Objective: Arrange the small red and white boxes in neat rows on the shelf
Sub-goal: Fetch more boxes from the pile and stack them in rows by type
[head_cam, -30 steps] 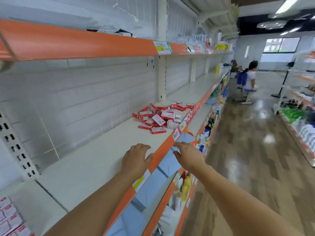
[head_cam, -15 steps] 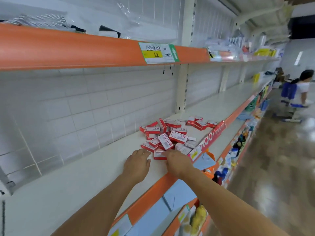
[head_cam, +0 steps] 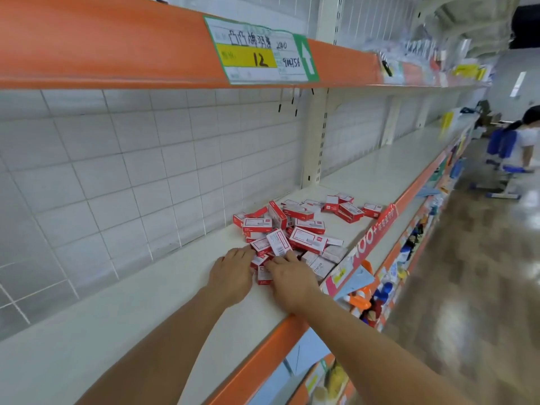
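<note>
- Our left hand [head_cam: 232, 274] and right hand [head_cam: 289, 277] rest flat, fingers relaxed, on the near boxes [head_cam: 287, 229].
- Beyond them, an upright post [head_cam: 317, 135]; overhead, a price label [head_cam: 260, 51].

The boxes [head_cam: 295, 229] are red with white label panels. The shelf [head_cam: 146, 302] under them is cream with an orange front edge [head_cam: 263, 363]. Behind the boxes, a white wire grid [head_cam: 131, 171]. Above them hangs a white, yellow and green price tag [head_cam: 260, 51].
</note>
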